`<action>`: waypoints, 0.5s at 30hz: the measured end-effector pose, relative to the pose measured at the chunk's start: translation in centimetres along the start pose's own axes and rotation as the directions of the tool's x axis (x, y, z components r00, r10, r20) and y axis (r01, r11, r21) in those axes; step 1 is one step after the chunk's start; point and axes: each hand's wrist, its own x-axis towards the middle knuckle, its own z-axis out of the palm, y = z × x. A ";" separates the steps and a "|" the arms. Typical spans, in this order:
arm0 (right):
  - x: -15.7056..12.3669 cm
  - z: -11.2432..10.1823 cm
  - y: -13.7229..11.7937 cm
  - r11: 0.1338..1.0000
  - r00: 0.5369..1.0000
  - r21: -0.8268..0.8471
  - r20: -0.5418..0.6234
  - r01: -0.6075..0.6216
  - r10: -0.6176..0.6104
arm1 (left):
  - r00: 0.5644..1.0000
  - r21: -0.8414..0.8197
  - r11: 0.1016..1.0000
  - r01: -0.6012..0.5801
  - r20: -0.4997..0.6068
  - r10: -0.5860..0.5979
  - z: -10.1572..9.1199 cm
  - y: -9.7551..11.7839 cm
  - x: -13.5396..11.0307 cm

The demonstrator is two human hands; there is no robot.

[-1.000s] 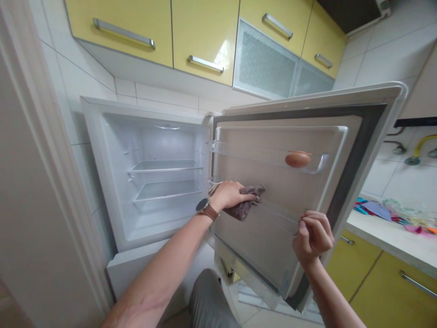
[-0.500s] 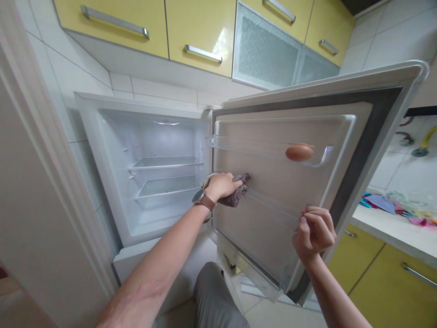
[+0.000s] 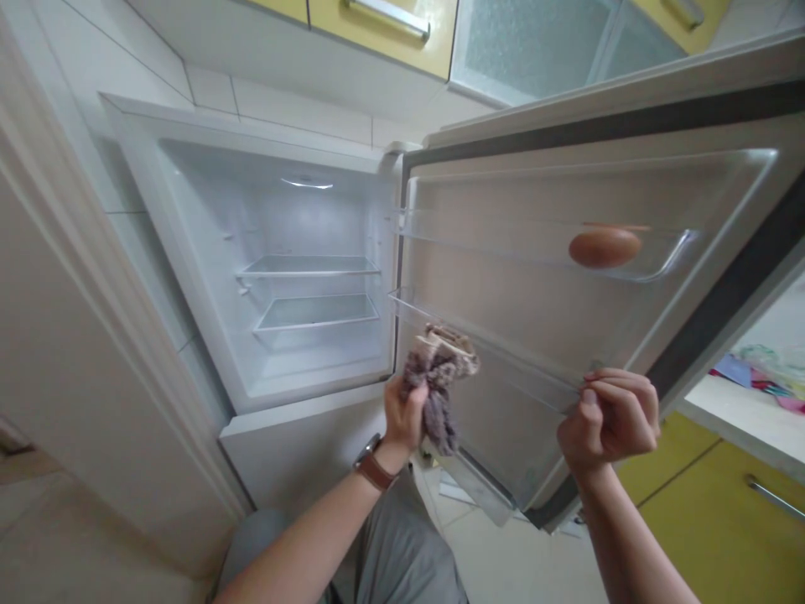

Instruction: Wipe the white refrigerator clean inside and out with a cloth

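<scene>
My left hand (image 3: 402, 415), with a watch on its wrist, is closed around a crumpled grey-brown cloth (image 3: 440, 382). The cloth hangs in front of the opened fridge door (image 3: 503, 189), beside the clear lower door shelf (image 3: 521, 369). At the right end of that shelf, my right hand (image 3: 610, 419) is closed, thumb and fingers pinching the shelf's edge. Above it, a brown egg (image 3: 605, 246) shows through the clear upper door shelf (image 3: 490, 239).
To the left stands the fridge compartment (image 3: 314, 361) with two glass shelves (image 3: 314, 312). Yellow cabinets (image 3: 390, 33) hang overhead. On the right, a white countertop (image 3: 735, 428) holds colourful items (image 3: 748, 373). My knees are below, close to the door.
My left hand has drawn back from the lower door shelf with the cloth, lower and nearer to me. My right hand stays at the shelf's end. The view has tilted down.
</scene>
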 end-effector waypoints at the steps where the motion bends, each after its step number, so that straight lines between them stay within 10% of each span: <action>1: 0.0 0.1 0.0 1.000 1.000 -0.003 -0.012 -0.008 0.008 | 0.984 -0.015 0.987 0.159 -0.079 -0.159 -1.3 -1.1 0.1; 6: -0.1 0.5 0.0 0.998 0.996 -0.037 -0.067 -0.053 0.051 | 0.869 -0.016 0.892 0.452 -0.219 -0.444 -8.0 -6.6 2.6; 10: 0.0 0.8 -0.5 0.999 0.996 -0.025 -0.080 -0.045 0.043 | 0.803 0.036 0.887 0.460 -0.443 -0.398 -10.6 -9.2 5.2; 12: 0.1 0.9 -0.7 1.000 0.996 -0.006 -0.088 -0.014 0.014 | 0.857 0.180 0.901 0.395 -0.424 -0.291 -10.0 -9.5 6.1; 15: 0.1 1.1 -0.7 0.999 0.994 0.011 -0.109 0.033 -0.032 | 0.982 0.565 0.811 0.151 0.006 -0.187 -7.3 -9.5 6.3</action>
